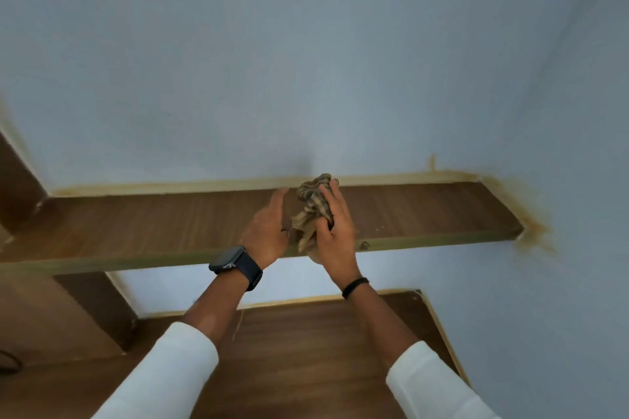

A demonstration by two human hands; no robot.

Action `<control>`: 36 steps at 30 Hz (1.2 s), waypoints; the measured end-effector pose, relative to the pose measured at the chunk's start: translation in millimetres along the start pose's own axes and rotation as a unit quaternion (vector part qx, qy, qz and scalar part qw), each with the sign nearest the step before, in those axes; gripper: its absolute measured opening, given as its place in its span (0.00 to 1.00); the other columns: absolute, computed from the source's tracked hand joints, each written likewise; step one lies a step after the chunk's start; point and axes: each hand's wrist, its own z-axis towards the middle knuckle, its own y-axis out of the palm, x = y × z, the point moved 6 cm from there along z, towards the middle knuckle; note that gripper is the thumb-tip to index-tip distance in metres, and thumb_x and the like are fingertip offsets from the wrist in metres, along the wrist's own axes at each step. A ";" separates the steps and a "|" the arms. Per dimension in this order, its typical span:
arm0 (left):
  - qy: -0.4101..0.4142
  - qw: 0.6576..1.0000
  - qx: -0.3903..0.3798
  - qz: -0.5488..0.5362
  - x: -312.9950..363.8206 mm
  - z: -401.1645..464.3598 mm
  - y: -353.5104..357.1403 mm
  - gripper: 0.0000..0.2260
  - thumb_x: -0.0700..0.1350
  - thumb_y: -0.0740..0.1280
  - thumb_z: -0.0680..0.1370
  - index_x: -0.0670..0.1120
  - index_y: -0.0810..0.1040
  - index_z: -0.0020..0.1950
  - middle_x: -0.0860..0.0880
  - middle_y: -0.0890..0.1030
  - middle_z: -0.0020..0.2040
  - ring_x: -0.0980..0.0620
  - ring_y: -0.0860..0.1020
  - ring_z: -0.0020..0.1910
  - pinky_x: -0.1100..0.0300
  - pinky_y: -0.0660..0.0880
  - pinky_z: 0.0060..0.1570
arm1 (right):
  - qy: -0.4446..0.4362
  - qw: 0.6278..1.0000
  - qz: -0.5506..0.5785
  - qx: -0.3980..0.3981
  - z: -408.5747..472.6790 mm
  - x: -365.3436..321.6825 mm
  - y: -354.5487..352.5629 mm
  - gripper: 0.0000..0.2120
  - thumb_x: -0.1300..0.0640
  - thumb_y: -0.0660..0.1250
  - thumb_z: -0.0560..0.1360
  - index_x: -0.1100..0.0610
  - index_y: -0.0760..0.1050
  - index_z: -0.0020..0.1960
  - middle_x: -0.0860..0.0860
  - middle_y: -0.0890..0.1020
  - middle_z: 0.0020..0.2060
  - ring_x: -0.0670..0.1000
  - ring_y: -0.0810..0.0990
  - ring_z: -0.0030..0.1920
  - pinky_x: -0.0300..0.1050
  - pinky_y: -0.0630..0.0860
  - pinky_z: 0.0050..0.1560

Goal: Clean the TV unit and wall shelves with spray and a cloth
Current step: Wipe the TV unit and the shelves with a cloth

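At the upper wall shelf (425, 214), I bunch the striped cloth (311, 211) in my right hand (332, 231), fingers curled round it, while my left hand (267, 231) sits just beside it with fingers straight and relaxed, holding nothing. The cloth stands over the shelf's middle, its top near the wall (306, 61) behind my fingertips; whether it touches the wood I cannot tell. I judge this to be the wiping step, with the cloth being gathered for a pass; no spray bottle is in view. The next move calls for pressing the wad flat and sweeping along the board. Bare wood runs well to either side of my fingers; the front edge lies under my wrists, the right end meets the wall, and a lower shelf (306, 350) sits beneath my forearms.
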 end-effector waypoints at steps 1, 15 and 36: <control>0.003 1.000 0.000 0.001 -3.4 1.6 -9.9 0.34 0.34 0.66 0.73 0.51 0.55 0.74 0.47 0.77 0.52 0.45 0.79 0.47 0.47 0.77 0.46 | 0.017 0.999 0.033 -0.005 6.4 -5.5 6.2 0.26 0.71 0.54 0.76 0.53 0.67 0.71 0.48 0.61 0.75 0.43 0.60 0.73 0.28 0.61 0.67; 0.186 0.958 0.215 -0.027 75.0 9.0 -197.8 0.29 0.37 0.65 0.76 0.54 0.60 0.72 0.52 0.75 0.56 0.55 0.78 0.50 0.60 0.76 0.47 | -0.091 0.988 0.128 -0.004 56.7 -150.6 29.9 0.22 0.66 0.56 0.80 0.50 0.67 0.72 0.48 0.74 0.67 0.44 0.74 0.64 0.43 0.73 0.64; 0.232 0.855 0.406 0.223 147.7 -34.1 -434.2 0.28 0.42 0.69 0.75 0.50 0.61 0.72 0.49 0.76 0.58 0.49 0.75 0.54 0.54 0.73 0.53 | -0.414 0.910 -0.032 0.000 104.0 -464.4 39.7 0.17 0.57 0.58 0.81 0.56 0.70 0.69 0.47 0.76 0.61 0.43 0.74 0.60 0.31 0.68 0.62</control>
